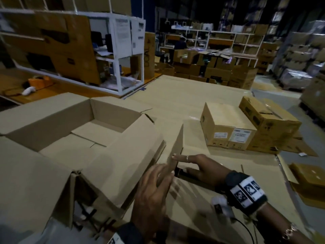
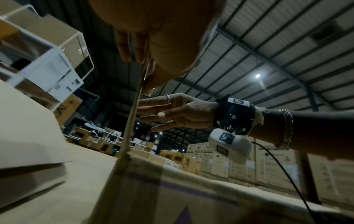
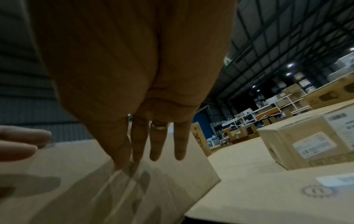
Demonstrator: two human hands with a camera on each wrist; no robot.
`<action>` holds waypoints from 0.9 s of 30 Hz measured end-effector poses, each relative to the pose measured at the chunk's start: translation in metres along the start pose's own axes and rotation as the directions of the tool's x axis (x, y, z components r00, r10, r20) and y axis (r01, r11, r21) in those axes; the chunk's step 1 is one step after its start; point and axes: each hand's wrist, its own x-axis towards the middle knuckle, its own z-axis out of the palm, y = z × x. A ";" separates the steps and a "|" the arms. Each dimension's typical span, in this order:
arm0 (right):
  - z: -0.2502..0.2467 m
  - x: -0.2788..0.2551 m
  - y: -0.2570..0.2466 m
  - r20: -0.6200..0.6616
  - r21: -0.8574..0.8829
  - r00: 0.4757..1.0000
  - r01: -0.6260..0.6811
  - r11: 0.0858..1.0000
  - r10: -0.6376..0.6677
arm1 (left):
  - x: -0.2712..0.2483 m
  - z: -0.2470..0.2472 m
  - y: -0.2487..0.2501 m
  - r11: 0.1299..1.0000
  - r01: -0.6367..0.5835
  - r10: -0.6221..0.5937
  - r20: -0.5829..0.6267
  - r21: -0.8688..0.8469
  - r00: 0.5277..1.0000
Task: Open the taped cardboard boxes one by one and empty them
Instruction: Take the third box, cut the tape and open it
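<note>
Cardboard flap [image 1: 176, 147] (upright) between flat hands

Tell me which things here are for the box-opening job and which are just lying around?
Part of the job:
- raised flap of the near box, between both hands
- left hand, flat against it
- right hand, fingers straight against its other side
- big open box
- labelled closed box

Just lying about:
- white shelving
- orange bag
- distant box stacks
</note>
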 end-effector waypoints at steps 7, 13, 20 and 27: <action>0.039 0.052 0.027 0.202 -0.063 0.978 0.069 0.996 -0.055 | -0.028 0.009 -0.030 0.931 0.185 -0.237 0.137 0.315 0.962; 0.068 0.066 0.044 0.286 -0.230 0.958 0.053 0.972 0.015 | -0.043 0.047 -0.036 0.860 0.427 -0.500 0.302 0.278 0.811; 0.081 0.073 0.053 0.350 -0.393 0.937 0.148 0.908 -0.001 | -0.035 0.056 -0.027 0.840 0.467 -0.542 0.429 0.276 0.722; 0.072 0.079 0.044 0.412 -0.400 0.911 0.176 0.899 0.006 | -0.034 0.059 -0.034 0.859 0.452 -0.510 0.487 0.241 0.709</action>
